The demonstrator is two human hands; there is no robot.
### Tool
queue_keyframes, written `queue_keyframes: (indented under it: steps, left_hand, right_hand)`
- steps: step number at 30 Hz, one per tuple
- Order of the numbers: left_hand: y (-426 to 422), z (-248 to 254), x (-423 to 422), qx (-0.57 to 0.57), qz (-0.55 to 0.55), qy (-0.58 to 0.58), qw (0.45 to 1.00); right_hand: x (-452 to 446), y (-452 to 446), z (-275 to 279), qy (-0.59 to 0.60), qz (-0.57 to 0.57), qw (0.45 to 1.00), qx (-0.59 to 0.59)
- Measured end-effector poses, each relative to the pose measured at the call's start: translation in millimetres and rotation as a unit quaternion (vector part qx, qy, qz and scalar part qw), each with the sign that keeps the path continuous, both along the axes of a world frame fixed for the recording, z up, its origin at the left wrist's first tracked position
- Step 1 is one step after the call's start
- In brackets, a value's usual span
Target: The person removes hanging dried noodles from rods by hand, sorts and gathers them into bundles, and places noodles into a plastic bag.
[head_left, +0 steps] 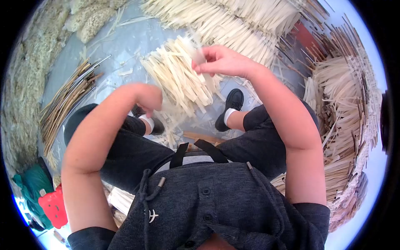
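My right hand point(216, 62) is raised over a loose pile of pale flat strips point(179, 75) on the floor. Its thumb and fingers pinch a whitish strip point(201, 56), smeared by motion. Lower and nearer me, my left hand point(149, 98) is turned down with its fingers curled in. It is blurred, and whatever it may hold is hidden. A faint pale smear lies just to its right, over the near edge of the pile.
Thin brown sticks point(68, 100) lie bundled at left, beside rough fibrous matting point(25, 83). Rows of pale strips on sticks point(233, 21) spread across the back; more fringed strips point(337, 104) stand at right. Wooden pieces point(202, 137) lie between my feet. A red bag point(54, 206) sits lower left.
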State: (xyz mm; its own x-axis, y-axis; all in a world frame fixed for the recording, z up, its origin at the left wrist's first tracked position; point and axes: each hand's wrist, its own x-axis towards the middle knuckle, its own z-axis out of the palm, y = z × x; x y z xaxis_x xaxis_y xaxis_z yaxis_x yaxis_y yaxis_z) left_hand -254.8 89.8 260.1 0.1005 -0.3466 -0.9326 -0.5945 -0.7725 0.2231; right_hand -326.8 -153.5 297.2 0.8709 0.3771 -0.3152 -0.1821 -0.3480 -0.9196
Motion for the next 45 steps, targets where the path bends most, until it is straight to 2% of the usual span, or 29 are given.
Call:
queue_keyframes:
  steps: [1, 3, 4, 5, 7, 11, 13, 14, 15, 17, 18, 19, 20, 24, 26, 28, 29, 30, 32, 33, 34, 35, 36, 38, 39, 40, 41, 43, 45]
  left_hand:
    - [2, 22, 1, -0.002, 0.002, -0.003, 1.000]
    - [6, 56, 6, -0.115, 0.061, -0.007, 0.991]
    - [8, 65, 13, -0.131, 0.069, -0.023, 0.989]
    - [10, 65, 21, -0.133, 0.070, -0.027, 0.988]
    - [16, 57, 37, -0.145, 0.158, -0.008, 0.977]
    - [10, 23, 63, -0.158, 0.148, -0.043, 0.975]
    - [4, 9, 78, -0.170, 0.144, -0.057, 0.973]
    - [0, 7, 83, -0.191, 0.155, -0.070, 0.967]
    - [-5, 5, 87, -0.211, 0.165, -0.082, 0.960]
    - [-8, -11, 107, -0.169, 0.173, -0.085, 0.967]
    - [-1, -43, 121, -0.283, 0.149, -0.218, 0.922]
    - [-2, -43, 118, -0.387, 0.121, -0.344, 0.847]
    - [-9, -41, 120, -0.261, 0.208, -0.358, 0.872]
    - [-16, -74, 129, -0.238, 0.180, -0.419, 0.858]
    - [-23, -80, 126, -0.272, 0.132, -0.353, 0.886]
    - [-32, -74, 111, -0.315, 0.084, -0.371, 0.869]
    - [-45, -53, 99, -0.299, 0.186, -0.303, 0.886]
    - [-61, -34, 85, -0.276, 0.278, -0.227, 0.891]
    - [-70, -53, 88, -0.422, 0.218, -0.276, 0.835]
    - [-80, -51, 81, -0.465, 0.252, -0.219, 0.820]
    - [-89, -44, 71, -0.499, 0.286, -0.159, 0.803]
    - [-103, -27, 52, -0.499, 0.327, -0.121, 0.794]
    - [-115, -6, 32, -0.492, 0.370, -0.085, 0.784]
    - [-131, 27, -8, -0.511, 0.428, 0.082, 0.741]
    - [-140, 44, -28, -0.508, 0.417, 0.087, 0.749]
    - [-149, 60, -50, -0.488, 0.426, 0.212, 0.732]
    - [-156, 69, -65, -0.455, 0.433, 0.333, 0.703]
    - [-167, 75, -78, -0.443, 0.464, 0.316, 0.699]
    - [-168, 68, -84, -0.428, 0.498, 0.293, 0.695]
  right_hand:
    - [-3, 2, 7, -0.070, -0.067, 0.995, 0.017]
    - [-1, 5, 11, -0.131, -0.076, 0.987, -0.053]
    - [2, 7, 3, -0.241, -0.061, 0.964, -0.092]
    - [4, 8, -7, -0.346, -0.046, 0.928, -0.130]
    - [5, 7, -37, -0.399, 0.009, 0.894, -0.203]
    - [2, 6, -72, -0.477, 0.144, 0.779, -0.380]
    - [2, 13, -45, -0.189, 0.180, 0.868, -0.422]
    - [0, 18, -15, -0.164, 0.167, 0.881, -0.411]
    - [0, 16, -3, -0.162, 0.168, 0.880, -0.413]
    - [-2, 5, 12, -0.282, 0.100, 0.897, -0.327]
    - [-3, 0, 23, -0.293, 0.096, 0.893, -0.328]
    - [-6, -7, 32, -0.292, 0.095, 0.893, -0.329]
    - [-9, -15, 40, -0.292, 0.090, 0.887, -0.346]
    - [-31, -52, 68, -0.268, 0.037, 0.891, -0.364]
    - [-49, -78, 80, -0.234, 0.005, 0.898, -0.372]
    - [-73, -99, 93, -0.178, -0.060, 0.915, -0.358]
    - [-86, -112, 92, -0.172, -0.081, 0.910, -0.368]
    - [-101, -129, 84, -0.128, -0.122, 0.938, -0.300]
    - [-137, -152, 55, -0.082, -0.195, 0.965, -0.158]
    - [-158, -145, 39, 0.019, -0.355, 0.935, 0.016]
    - [-179, -121, 28, -0.009, -0.449, 0.875, 0.180]
    - [-195, -124, -24, 0.115, -0.557, 0.742, 0.355]
    - [-217, -107, -76, -0.084, -0.597, 0.755, 0.258]
    - [-256, -93, -154, -0.032, -0.559, 0.824, 0.087]
    - [-268, -84, -176, 0.011, -0.581, 0.804, 0.124]
    - [-284, -76, -196, 0.038, -0.576, 0.816, 0.030]
    - [-295, -77, -205, 0.041, -0.584, 0.810, 0.034]
    - [-320, -80, -221, 0.079, -0.590, 0.770, -0.231]
    - [-357, -75, -247, 0.102, -0.552, 0.781, -0.273]
